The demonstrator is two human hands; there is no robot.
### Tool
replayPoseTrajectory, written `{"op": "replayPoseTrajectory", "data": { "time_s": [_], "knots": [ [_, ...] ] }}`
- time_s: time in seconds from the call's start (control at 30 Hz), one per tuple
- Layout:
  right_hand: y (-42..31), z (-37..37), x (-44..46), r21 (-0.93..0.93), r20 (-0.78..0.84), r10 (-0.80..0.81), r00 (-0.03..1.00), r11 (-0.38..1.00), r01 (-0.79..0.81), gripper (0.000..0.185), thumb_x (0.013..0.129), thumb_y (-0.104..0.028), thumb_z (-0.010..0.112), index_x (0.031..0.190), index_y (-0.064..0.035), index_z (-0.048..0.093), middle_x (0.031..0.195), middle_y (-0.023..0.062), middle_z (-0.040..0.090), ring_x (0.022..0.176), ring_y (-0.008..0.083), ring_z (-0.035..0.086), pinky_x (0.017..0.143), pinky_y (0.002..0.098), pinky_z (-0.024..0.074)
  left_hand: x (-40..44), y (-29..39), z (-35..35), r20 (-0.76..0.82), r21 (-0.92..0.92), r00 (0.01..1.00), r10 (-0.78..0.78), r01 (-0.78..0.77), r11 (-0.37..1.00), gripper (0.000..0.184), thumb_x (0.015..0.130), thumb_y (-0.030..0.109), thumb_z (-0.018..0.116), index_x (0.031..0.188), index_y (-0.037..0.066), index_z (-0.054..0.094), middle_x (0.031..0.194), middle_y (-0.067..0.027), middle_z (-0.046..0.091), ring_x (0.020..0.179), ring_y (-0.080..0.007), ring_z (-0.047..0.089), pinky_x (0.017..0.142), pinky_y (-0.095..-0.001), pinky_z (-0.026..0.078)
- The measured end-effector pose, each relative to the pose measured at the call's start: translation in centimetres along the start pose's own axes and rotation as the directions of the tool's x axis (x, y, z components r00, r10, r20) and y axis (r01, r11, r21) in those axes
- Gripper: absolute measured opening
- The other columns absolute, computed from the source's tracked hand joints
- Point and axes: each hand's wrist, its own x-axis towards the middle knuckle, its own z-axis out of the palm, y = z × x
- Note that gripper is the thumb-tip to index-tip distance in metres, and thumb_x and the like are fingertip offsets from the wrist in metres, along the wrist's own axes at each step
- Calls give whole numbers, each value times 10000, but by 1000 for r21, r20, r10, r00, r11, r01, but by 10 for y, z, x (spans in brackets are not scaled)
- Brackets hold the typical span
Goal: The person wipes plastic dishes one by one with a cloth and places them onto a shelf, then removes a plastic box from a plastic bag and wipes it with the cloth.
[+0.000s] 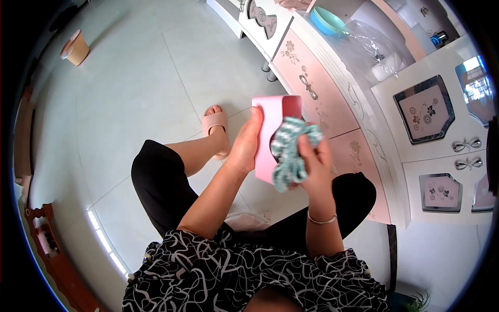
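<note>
My left hand (246, 139) is wrapped round the left side of a pink open-ended box (264, 125) with a curved edge along its front, held up over my lap. In my right hand (316, 161) is a bunched green-and-white striped cloth (291, 140), gripped between thumb and fingers. The cloth lies against the box's right side and covers part of its curved opening. What is inside the box, behind the cloth, is hidden. Some blur shows on my right hand and the cloth.
Pink drawers (312, 67) and a white cabinet (384, 104) run along the right. A turquoise bowl (328, 22) and a clear plastic bag (364, 44) lie on the cabinet top. A tan bin (76, 48) stands on the tiled floor (130, 88) at far left.
</note>
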Motion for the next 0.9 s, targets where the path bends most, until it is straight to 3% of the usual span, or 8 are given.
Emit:
{"op": "replayPoseTrajectory", "data": {
  "time_s": [0.2, 0.27, 0.33, 0.53, 0.6, 0.73, 0.87, 0.9],
  "knots": [
    [31, 1, -2, -88, 120, 128, 985, 989, -118, 322, 891, -176, 476, 1150, 9, 432, 920, 22, 522, 808, 64, 459, 699, 197, 385, -5, -5, -4, 114, 333, 992, 49, -84, 939, 567, 855, 499, 428, 1147, 13, 430, 978, -60, 530, 857, -101, 500, 745, -237, 426],
    [30, 1, -1, 21, 103, 168, 980, 985, -171, 308, 891, -158, 468, 1161, -14, 433, 935, 10, 524, 818, 67, 476, 709, 192, 388, -4, -6, -2, 117, 320, 992, 47, -82, 944, 532, 857, 468, 450, 1151, 25, 428, 972, -61, 528, 863, -106, 495, 755, -233, 414],
    [23, 2, 0, 429, 204, 320, 925, 821, -378, 331, 889, -76, 427, 1212, -7, 400, 1019, 42, 549, 887, 110, 548, 753, 230, 442, -5, 1, 1, 116, 288, 993, -16, -18, 958, 512, 848, 435, 477, 1154, 28, 422, 971, -64, 524, 870, -110, 493, 755, -235, 409],
    [40, -12, -12, 257, 334, 476, 813, 784, -565, 260, 882, -111, 458, 1119, -5, 474, 977, 0, 526, 866, 77, 499, 748, 204, 400, -3, 7, -5, 2, 306, 1000, -8, 7, 952, 479, 833, 405, 513, 1112, 17, 472, 895, -48, 553, 807, -115, 518, 735, -232, 418],
    [45, -27, -4, 136, 571, 507, 645, 717, -684, 245, 871, -78, 438, 1099, -5, 490, 992, 3, 514, 916, 84, 476, 790, 211, 378, -4, 4, -5, 53, 399, 998, 18, -38, 916, 488, 830, 378, 538, 1141, 6, 480, 928, -50, 573, 852, -111, 525, 761, -233, 417],
    [47, -43, 4, -314, 625, 496, 603, 867, -387, 248, 839, -43, 426, 1069, 13, 501, 1028, 41, 495, 990, 103, 429, 853, 228, 337, -7, 5, 0, 209, 497, 978, -26, -83, 864, 474, 834, 332, 555, 1165, 2, 479, 980, -50, 571, 903, -108, 512, 794, -239, 408],
    [12, -55, 6, -53, 685, 208, 698, 970, -237, 234, 829, -54, 447, 1022, 37, 541, 1055, 85, 499, 918, 158, 508, 825, 243, 387, 7, 22, -15, 116, 500, 990, 79, -127, 857, 437, 842, 328, 549, 1132, 6, 492, 906, -21, 573, 760, -62, 522, 660, -205, 435],
    [15, -62, 7, -124, 610, 24, 792, 990, 65, 243, 830, -81, 458, 1018, 45, 547, 1049, 108, 510, 914, 168, 531, 815, 247, 417, 9, 27, -18, 44, 461, 992, 115, -122, 879, 437, 841, 346, 545, 1116, 9, 500, 866, -14, 571, 705, -57, 517, 608, -199, 432]
  ]
}}
